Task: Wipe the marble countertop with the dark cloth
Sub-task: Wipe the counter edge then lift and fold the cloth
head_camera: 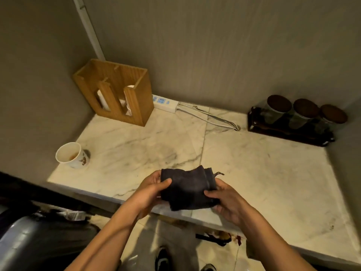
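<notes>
A folded dark cloth (187, 187) is held in the air just above the front edge of the white marble countertop (263, 173). My left hand (151, 189) grips the cloth's left side, thumb on top. My right hand (226, 200) pinches its right lower corner. The cloth does not touch the marble. Faint dark smudges mark the countertop in front of the cloth.
A paper cup (71, 155) with brown residue stands at the left edge. A wooden cup holder (115, 90) fills the back left corner, a white power strip (165, 102) with cables beside it. A dark rack of three jars (297, 120) sits at the back right.
</notes>
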`<state>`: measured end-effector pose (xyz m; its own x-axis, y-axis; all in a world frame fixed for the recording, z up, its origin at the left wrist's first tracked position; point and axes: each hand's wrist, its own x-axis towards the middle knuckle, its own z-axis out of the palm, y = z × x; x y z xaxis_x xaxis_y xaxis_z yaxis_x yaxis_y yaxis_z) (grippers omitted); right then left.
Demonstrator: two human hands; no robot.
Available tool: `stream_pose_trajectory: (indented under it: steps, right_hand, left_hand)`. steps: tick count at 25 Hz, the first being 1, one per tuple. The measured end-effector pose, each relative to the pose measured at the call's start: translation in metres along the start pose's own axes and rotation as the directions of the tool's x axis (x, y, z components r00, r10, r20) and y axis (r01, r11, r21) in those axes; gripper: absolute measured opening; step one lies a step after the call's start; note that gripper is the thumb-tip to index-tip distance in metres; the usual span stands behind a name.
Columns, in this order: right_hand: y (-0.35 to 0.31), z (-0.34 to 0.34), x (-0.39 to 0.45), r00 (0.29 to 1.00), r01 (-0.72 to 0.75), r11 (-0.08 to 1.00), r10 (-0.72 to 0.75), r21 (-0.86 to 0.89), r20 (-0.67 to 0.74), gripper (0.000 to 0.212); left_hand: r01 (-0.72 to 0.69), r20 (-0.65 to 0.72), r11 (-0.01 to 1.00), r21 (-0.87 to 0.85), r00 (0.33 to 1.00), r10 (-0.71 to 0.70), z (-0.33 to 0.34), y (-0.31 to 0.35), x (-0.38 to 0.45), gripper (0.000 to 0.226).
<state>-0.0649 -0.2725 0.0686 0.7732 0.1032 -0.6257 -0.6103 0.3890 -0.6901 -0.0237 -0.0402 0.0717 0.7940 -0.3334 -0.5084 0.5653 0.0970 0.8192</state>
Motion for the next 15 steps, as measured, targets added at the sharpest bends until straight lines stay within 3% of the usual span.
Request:
stream_pose_trajectory:
  steps: [2,6,9,13,15]
  right_hand:
    - [-0.017,0.015,0.026,0.997,0.008,0.981,-0.023,-0.194,-0.076,0.038]
    - [-0.042,0.034,0.081,0.965,0.065,0.806,-0.201,-0.588,-0.17,0.04]
    - [-0.042,0.041,0.107,0.945,0.049,0.586,-0.289,-0.809,-0.153,0.04]
    - [-0.028,0.044,0.121,0.919,0.09,0.454,-0.381,-0.887,-0.101,0.039]
    - [-0.019,0.042,0.125,0.905,0.11,0.334,-0.423,-0.936,-0.044,0.039]
  left_hand:
    - [0.007,-0.036,0.998,-0.064,0.999,-0.009,-0.01,-0.003,0.001,0.027]
    - [0.114,-0.227,0.984,-0.138,0.963,-0.143,-0.02,-0.009,0.016,0.02]
    - [0.205,-0.293,0.979,0.016,0.937,-0.192,-0.02,-0.014,0.025,0.019]
    - [0.265,-0.37,0.914,0.307,0.918,-0.142,-0.017,-0.027,0.03,0.013]
    - [0.283,-0.399,0.843,0.458,0.912,-0.089,-0.019,-0.036,0.031,0.017]
